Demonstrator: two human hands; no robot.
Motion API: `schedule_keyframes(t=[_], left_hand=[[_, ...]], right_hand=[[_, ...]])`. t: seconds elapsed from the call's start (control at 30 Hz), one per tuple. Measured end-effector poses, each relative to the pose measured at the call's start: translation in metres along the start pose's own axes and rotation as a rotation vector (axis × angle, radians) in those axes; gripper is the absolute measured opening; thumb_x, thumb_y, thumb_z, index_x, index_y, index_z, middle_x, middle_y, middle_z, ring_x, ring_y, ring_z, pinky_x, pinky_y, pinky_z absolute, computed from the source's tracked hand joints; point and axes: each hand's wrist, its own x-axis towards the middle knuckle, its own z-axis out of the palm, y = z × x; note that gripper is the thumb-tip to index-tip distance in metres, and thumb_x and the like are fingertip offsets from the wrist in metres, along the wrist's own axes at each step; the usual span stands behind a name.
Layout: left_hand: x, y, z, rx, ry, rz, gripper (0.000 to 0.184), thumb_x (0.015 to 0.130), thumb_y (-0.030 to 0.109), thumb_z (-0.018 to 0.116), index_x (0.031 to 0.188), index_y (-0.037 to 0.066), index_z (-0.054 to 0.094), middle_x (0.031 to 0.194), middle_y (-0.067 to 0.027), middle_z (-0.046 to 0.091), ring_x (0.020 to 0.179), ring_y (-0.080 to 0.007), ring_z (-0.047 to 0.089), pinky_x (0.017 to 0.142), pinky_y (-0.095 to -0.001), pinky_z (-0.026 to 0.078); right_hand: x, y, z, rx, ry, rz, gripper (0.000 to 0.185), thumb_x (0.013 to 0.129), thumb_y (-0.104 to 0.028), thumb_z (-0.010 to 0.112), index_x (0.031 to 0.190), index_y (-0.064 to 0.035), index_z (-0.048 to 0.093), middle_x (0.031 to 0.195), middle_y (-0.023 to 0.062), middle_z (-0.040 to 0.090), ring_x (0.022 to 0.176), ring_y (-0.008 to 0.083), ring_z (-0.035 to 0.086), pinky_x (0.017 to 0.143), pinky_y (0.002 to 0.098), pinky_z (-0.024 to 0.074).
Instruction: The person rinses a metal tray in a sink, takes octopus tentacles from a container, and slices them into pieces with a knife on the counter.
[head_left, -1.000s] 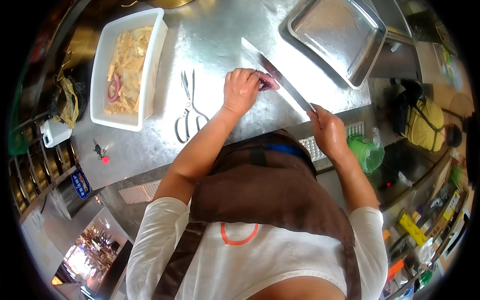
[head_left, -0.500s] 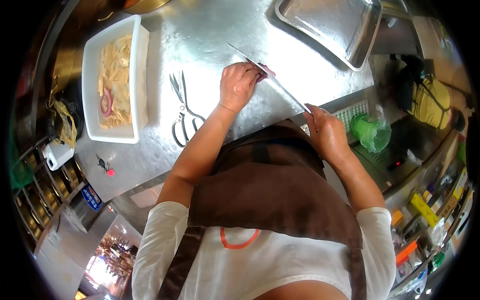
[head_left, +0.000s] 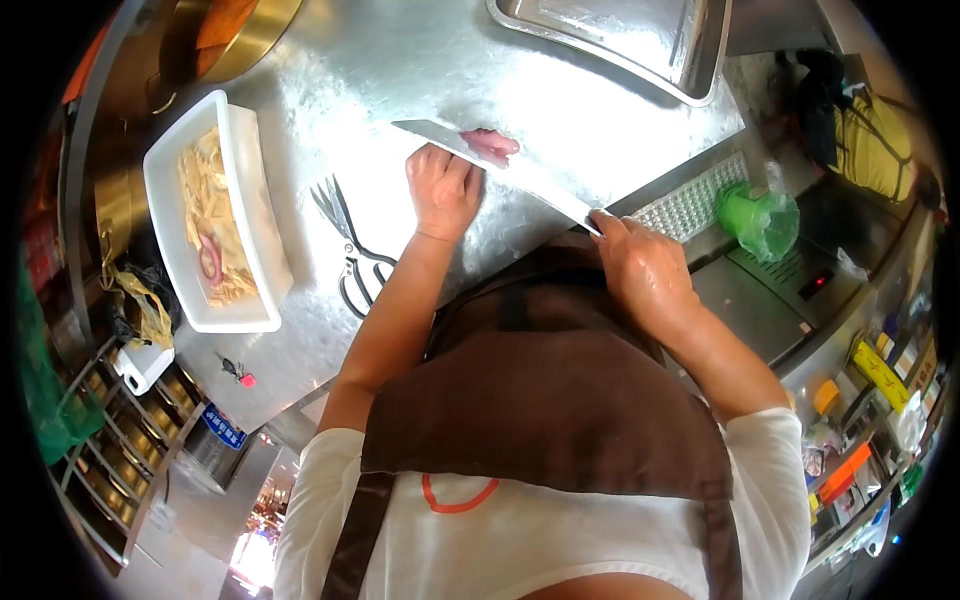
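Pink meat (head_left: 492, 146) on the worktop (head_left: 345, 110), inward from the near edge, just beyond the blade of a knife (head_left: 545, 192). Gripping the knife's handle with the right hand (head_left: 645, 262); keeping the left hand (head_left: 443, 195) curled right by the blade, fingertips partly hidden, so cannot tell of any hold there. Could nick those fingers with a sideways drift of the blade, or skid on moist meat. Shows white characters on a blue label (head_left: 223, 427) below the worktop's near left corner, too small to read; no legible brand.
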Motion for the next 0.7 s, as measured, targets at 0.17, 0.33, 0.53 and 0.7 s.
schedule_keyframes(t=[0.17,0.33,0.53,0.7], left_hand=[[-0.008,-0.004,0.002,0.007,-0.088,-0.037,0.033,0.064,0.005,0.067,0.096,0.004,0.062,0.094,-0.0111,0.058,0.091,-0.0328,0.053,0.08,-0.0435,0.039],[0.001,0.001,0.002,0.026,-0.005,-0.012,0.021,0.062,0.002,0.068,0.083,0.006,0.063,0.086,-0.0094,0.056,0.081,-0.03,0.053,0.07,-0.0411,0.039],[0.0,-0.001,0.003,0.016,-0.004,-0.011,0.022,0.063,0.003,0.068,0.084,0.007,0.063,0.086,-0.009,0.056,0.082,-0.0295,0.054,0.071,-0.0408,0.039],[-0.001,-0.001,0.004,0.017,-0.01,-0.018,0.02,0.064,0.004,0.068,0.083,0.008,0.063,0.087,-0.0072,0.057,0.082,-0.0275,0.054,0.071,-0.0393,0.038]], right_hand=[[0.0,0.002,-0.003,0.009,-0.006,-0.01,0.022,0.086,-0.011,0.058,0.106,-0.0029,0.061,0.077,0.0153,0.062,0.067,0.0339,0.062,0.06,0.0426,0.0497],[0.0,0.006,-0.009,0.031,-0.031,-0.004,0.022,0.085,-0.01,0.059,0.106,-0.003,0.061,0.078,0.0156,0.062,0.068,0.0337,0.061,0.061,0.0429,0.0497],[0.0,0.008,-0.012,0.014,-0.051,0.002,0.023,0.085,-0.01,0.059,0.107,-0.0035,0.06,0.08,0.0152,0.063,0.068,0.0342,0.062,0.061,0.0429,0.0499],[0.003,0.015,-0.015,0.031,-0.042,-0.025,0.023,0.085,-0.01,0.06,0.106,-0.004,0.061,0.08,0.015,0.063,0.068,0.0344,0.062,0.061,0.0425,0.0501]])
